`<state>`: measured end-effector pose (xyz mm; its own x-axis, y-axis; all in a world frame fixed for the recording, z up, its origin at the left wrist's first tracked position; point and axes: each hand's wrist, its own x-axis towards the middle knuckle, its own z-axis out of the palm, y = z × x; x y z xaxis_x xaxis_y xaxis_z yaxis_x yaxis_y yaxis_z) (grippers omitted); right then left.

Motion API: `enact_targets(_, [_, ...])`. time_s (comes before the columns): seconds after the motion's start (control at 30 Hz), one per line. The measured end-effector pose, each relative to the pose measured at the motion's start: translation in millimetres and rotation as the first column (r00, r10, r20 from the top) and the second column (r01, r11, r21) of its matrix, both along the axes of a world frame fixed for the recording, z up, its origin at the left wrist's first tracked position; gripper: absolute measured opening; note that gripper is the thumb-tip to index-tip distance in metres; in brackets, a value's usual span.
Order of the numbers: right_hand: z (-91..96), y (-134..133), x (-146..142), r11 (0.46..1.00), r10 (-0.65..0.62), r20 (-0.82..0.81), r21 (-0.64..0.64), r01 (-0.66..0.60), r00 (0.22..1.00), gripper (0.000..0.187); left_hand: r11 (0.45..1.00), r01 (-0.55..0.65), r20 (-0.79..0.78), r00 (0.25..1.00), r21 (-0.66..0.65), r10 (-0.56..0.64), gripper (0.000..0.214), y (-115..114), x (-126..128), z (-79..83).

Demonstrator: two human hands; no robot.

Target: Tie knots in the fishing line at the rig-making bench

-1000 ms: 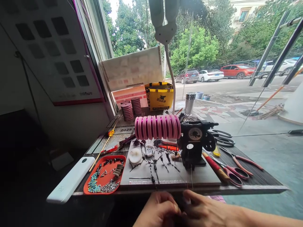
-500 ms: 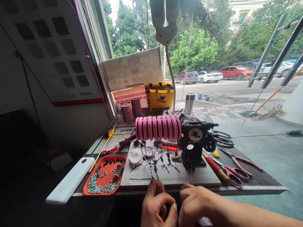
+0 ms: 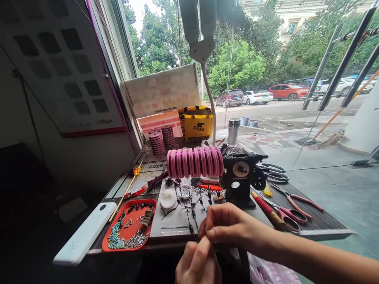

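My right hand (image 3: 229, 228) reaches in from the lower right, its fingertips pinched together just above the table's front edge. My left hand (image 3: 197, 263) is below it, with its fingertips raised against those of the right. Both pinch something very fine between them, apparently a thin line, too small to make out. Just behind the hands lies a white mat (image 3: 174, 221) with several small black rigs on it. Behind the mat are a black winding device (image 3: 241, 179) and a row of pink spools (image 3: 194, 161).
A red tray (image 3: 132, 232) of small parts and a white power bank (image 3: 84, 236) lie at the left. Red scissors (image 3: 286, 220) and pliers (image 3: 299, 201) lie at the right. At the back are stacked spools (image 3: 162, 139), a yellow bag (image 3: 197, 123), a metal cup (image 3: 233, 131) and a lamp (image 3: 201, 49).
Both hands have risen from below the table's edge. The right hand moved up and left over the mat's front edge; the left stayed beneath it.
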<state>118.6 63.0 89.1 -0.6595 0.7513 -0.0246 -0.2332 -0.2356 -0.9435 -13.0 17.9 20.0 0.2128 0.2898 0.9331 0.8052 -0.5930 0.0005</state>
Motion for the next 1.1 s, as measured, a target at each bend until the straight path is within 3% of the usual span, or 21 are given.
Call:
enact_targets(0.07, [0.2, 1.0, -0.9, 1.0, 0.0, 0.003, -0.018, 0.0, 1.0, 0.033, 0.997, 0.07, 0.012, 0.997, -0.019, -0.07, 0.025, 0.5, -0.8, 3.6])
enact_targets(0.13, [1.5, -0.7, 0.7, 0.999, -0.01, 0.014, 0.038, 0.01, 1.0, 0.032, 0.972, 0.139, 0.208, 0.973, -0.189, -0.099, 0.028, -0.5, -0.4, 7.4])
enact_targets(0.17, [2.6, -2.8, 2.7, 0.994, -0.032, 0.044, 0.102, 0.027, 0.999, 0.029, 0.924, 0.217, 0.352, 0.931, -0.314, -0.099, 0.026, -0.9, -0.5, 9.2])
enact_targets(0.2, [3.8, -5.5, 5.4, 0.979, -0.076, 0.099, 0.196, 0.055, 0.992, 0.025, 0.83, 0.342, 0.506, 0.858, -0.441, -0.085, 0.023, -0.9, -1.2, 10.8])
enact_targets(0.23, [4.9, -8.8, 8.8, 0.944, -0.132, 0.171, 0.321, 0.071, 0.976, 0.021, 0.668, 0.507, 0.667, 0.745, -0.544, -0.022, 0.019, -0.6, -2.4, 12.3])
enact_targets(0.27, [5.4, -12.4, 12.6, 0.88, -0.18, 0.251, 0.474, 0.041, 0.951, 0.016, 0.458, 0.678, 0.79, 0.606, -0.575, 0.096, 0.015, 0.1, -4.2, 13.5])
enact_targets(0.3, [5.0, -15.9, 16.4, 0.767, -0.221, 0.328, 0.64, -0.045, 0.918, 0.012, 0.256, 0.809, 0.846, 0.477, -0.529, 0.24, 0.013, 1.0, -6.2, 14.4])
enact_targets(0.33, [3.4, -19.1, 20.1, 0.601, -0.258, 0.396, 0.78, -0.174, 0.881, 0.009, 0.102, 0.897, 0.851, 0.366, -0.431, 0.375, 0.01, 1.8, -8.3, 15.0])
enact_targets(0.37, [0.3, -21.6, 23.1, 0.41, -0.294, 0.443, 0.859, -0.307, 0.847, 0.009, 0.013, 0.948, 0.833, 0.272, -0.317, 0.482, 0.008, 2.4, -10.2, 15.5])
enact_targets(0.4, [-4.1, -23.4, 25.5, 0.231, -0.324, 0.466, 0.883, -0.409, 0.823, 0.011, -0.027, 0.976, 0.81, 0.196, -0.218, 0.552, 0.006, 2.6, -11.7, 16.0])
enact_targets(0.43, [-9.7, -24.4, 26.9, 0.089, -0.354, 0.468, 0.879, -0.469, 0.81, 0.015, -0.033, 0.989, 0.795, 0.136, -0.144, 0.591, 0.006, 2.5, -12.7, 16.6])
enact_targets(0.47, [-16.0, -24.7, 27.5, -0.008, -0.391, 0.443, 0.875, -0.484, 0.807, 0.018, -0.032, 0.995, 0.784, 0.095, -0.095, 0.614, 0.007, 2.1, -13.2, 17.4])
enact_targets(0.53, [-28.1, -23.8, 26.6, -0.106, -0.43, 0.354, 0.894, -0.436, 0.83, 0.029, -0.04, 0.999, 0.752, 0.048, -0.028, 0.657, 0.008, 0.7, -13.4, 19.4])
enact_targets(0.63, [-38.5, -22.2, 23.7, -0.186, -0.435, 0.246, 0.917, -0.353, 0.866, 0.049, -0.02, 0.999, 0.727, 0.039, -0.035, 0.685, 0.009, -1.0, -13.3, 22.2])
enact_targets(0.77, [-39.6, -23.4, 23.8, -0.175, -0.439, 0.248, 0.919, -0.353, 0.863, 0.047, -0.009, 0.996, 0.704, 0.067, -0.085, 0.708, 0.011, -2.0, -13.2, 24.4])
enact_targets(0.9, [-36.7, -26.0, 21.7, -0.101, -0.44, 0.312, 0.914, -0.392, 0.842, 0.043, -0.002, 0.99, 0.73, 0.107, -0.143, 0.675, 0.008, -1.2, -11.3, 25.9])
enact_targets(0.97, [-32.8, -26.6, 17.5, -0.021, -0.399, 0.286, 0.947, -0.32, 0.871, 0.047, 0.066, 0.939, 0.821, 0.26, -0.338, 0.508, 0.008, -0.8, -10.1, 26.2])
enact_targets(1.0, [-30.0, -26.5, 15.0, 0.087, -0.364, 0.273, 0.962, -0.26, 0.89, 0.047, 0.138, 0.872, 0.838, 0.39, -0.469, 0.382, 0.01, -1.2, -9.6, 25.8])
enact_targets(1.03, [-26.6, -26.1, 12.5, 0.243, -0.329, 0.263, 0.952, -0.188, 0.907, 0.046, 0.244, 0.774, 0.809, 0.532, -0.584, 0.251, 0.012, -2.1, -9.0, 24.9])
enact_targets(1.1, [-19.0, -23.7, 8.0, 0.612, -0.276, 0.262, 0.79, -0.042, 0.925, 0.039, 0.503, 0.534, 0.659, 0.746, -0.68, 0.098, 0.012, -6.2, -6.8, 20.8])
